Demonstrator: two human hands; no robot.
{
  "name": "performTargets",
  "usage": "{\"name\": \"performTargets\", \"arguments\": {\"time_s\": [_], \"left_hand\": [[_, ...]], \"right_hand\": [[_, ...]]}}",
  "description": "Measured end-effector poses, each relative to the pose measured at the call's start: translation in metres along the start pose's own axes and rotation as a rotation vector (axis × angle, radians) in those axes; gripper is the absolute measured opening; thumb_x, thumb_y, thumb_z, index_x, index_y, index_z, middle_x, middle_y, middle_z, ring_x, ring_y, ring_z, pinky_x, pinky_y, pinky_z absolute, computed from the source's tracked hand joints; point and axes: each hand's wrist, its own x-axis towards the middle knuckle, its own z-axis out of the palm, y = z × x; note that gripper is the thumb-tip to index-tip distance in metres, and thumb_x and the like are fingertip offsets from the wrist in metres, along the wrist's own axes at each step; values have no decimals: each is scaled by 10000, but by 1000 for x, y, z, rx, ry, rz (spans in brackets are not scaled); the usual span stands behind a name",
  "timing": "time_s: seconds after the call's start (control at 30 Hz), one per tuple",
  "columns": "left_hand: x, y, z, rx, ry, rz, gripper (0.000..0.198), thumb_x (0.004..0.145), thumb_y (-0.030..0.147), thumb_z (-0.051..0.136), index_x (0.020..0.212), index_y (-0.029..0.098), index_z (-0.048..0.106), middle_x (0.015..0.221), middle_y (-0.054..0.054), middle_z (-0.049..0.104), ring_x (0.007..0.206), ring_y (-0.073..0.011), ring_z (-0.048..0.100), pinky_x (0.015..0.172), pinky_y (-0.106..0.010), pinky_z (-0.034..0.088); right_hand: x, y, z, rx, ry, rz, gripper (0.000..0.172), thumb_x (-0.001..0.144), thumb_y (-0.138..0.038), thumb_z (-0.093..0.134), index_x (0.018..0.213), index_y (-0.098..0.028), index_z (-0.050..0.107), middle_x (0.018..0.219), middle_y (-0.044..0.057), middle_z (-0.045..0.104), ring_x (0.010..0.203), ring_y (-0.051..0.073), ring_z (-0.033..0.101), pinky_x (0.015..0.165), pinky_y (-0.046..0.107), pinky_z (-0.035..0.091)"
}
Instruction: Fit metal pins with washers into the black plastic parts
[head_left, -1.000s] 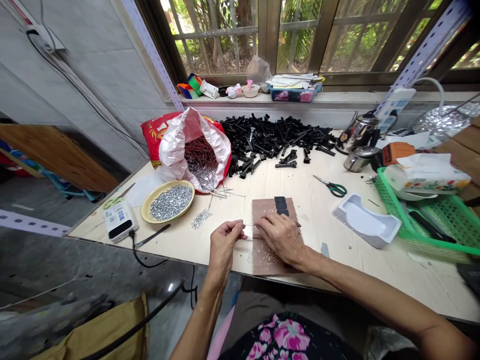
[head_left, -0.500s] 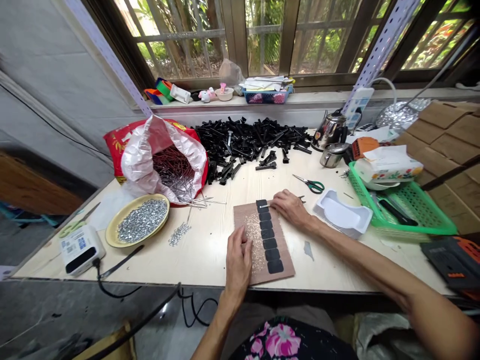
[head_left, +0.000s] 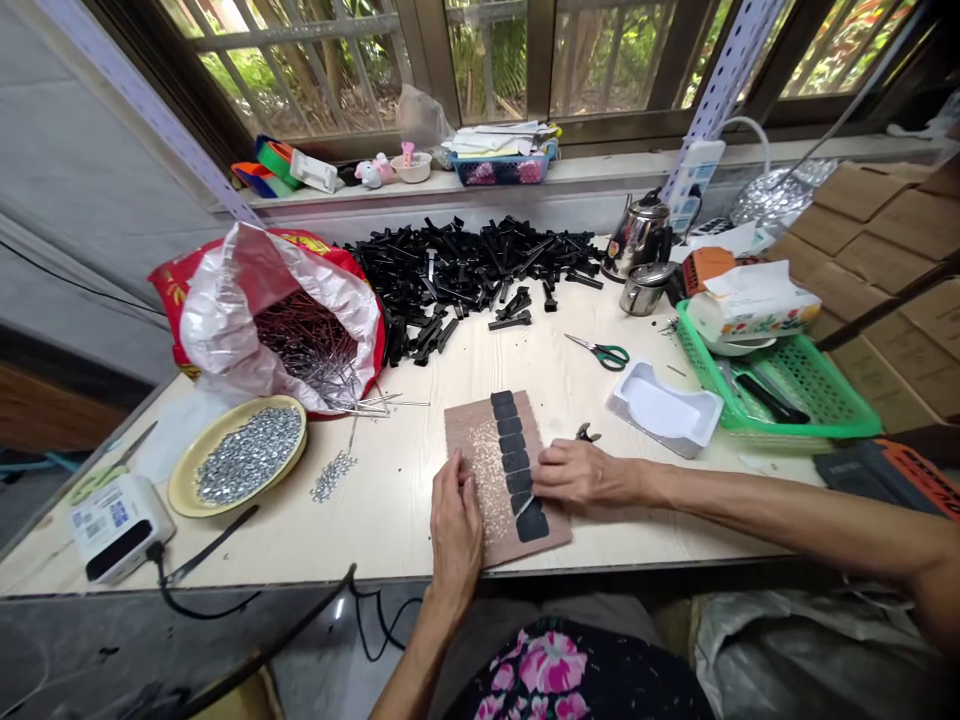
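Note:
A brown board (head_left: 480,430) lies on the table (head_left: 390,500) near its front edge, with a column of black pads (head_left: 512,450) down its middle and pale specks beside them. My left hand (head_left: 455,525) rests flat on the board's left part, fingers stretched out. My right hand (head_left: 579,474) lies at the board's right edge, fingers pinched on a thin metal pin (head_left: 523,505) whose tip points at the lowest black pads.
A red and white bag of metal pins (head_left: 300,335), a yellow plate of small silver pieces (head_left: 238,468), a heap of black plastic parts (head_left: 465,270), green-handled scissors (head_left: 600,352), a white tray (head_left: 664,410), a green basket (head_left: 787,385), a kettle (head_left: 637,240).
My right hand came back from the board's far end to its near right edge with the pin. The left hand stayed on the board. The view shifted.

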Motion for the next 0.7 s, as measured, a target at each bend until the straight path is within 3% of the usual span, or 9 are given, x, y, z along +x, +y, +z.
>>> {"name": "performTargets", "arguments": {"time_s": [0.13, 0.17, 0.3, 0.47, 0.6, 0.7], "left_hand": [[0, -1, 1, -6, 19, 1, 384, 909, 285, 409, 1267, 166, 480, 1151, -141, 567, 995, -222, 570, 924, -389, 438], [0, -1, 1, -10, 23, 0, 381, 908, 285, 412, 1264, 171, 484, 1148, -138, 570, 1002, -223, 571, 924, -386, 439], [0, 0, 1, -9, 29, 4, 382, 906, 287, 422, 1267, 181, 484, 1131, -128, 579, 987, -217, 580, 907, -369, 449], [0, -1, 2, 67, 20, 30, 395, 916, 265, 399, 1285, 137, 458, 1120, -137, 580, 961, -201, 577, 901, -369, 454], [1, -3, 3, 97, 26, 39, 405, 917, 246, 401, 1293, 103, 443, 1128, -151, 580, 974, -197, 573, 901, -360, 457], [2, -3, 4, 109, 28, 59, 404, 915, 237, 400, 1293, 99, 442, 1120, -151, 583, 966, -195, 572, 900, -360, 457]], "right_hand": [[8, 12, -9, -54, 77, 307, 326, 980, -236, 352, 857, -151, 642, 837, 52, 619, 796, 153, 485, 683, 283, 408], [9, 13, -10, -46, 77, 304, 330, 981, -239, 353, 853, -146, 643, 821, 53, 618, 795, 152, 486, 684, 281, 406], [5, 6, -6, 24, 2, 20, 307, 987, -240, 347, 932, -176, 642, 857, 35, 629, 799, 139, 491, 695, 273, 394], [6, 14, -3, -41, 131, 278, 331, 980, -255, 354, 852, -136, 635, 818, 68, 603, 781, 165, 470, 662, 282, 399], [2, 8, 1, -47, 111, 177, 295, 970, -242, 378, 842, -154, 629, 831, 65, 597, 782, 168, 451, 684, 282, 399], [2, -3, 3, -60, 126, 207, 306, 970, -242, 376, 826, -157, 632, 813, 68, 594, 786, 171, 447, 697, 281, 398]]}}
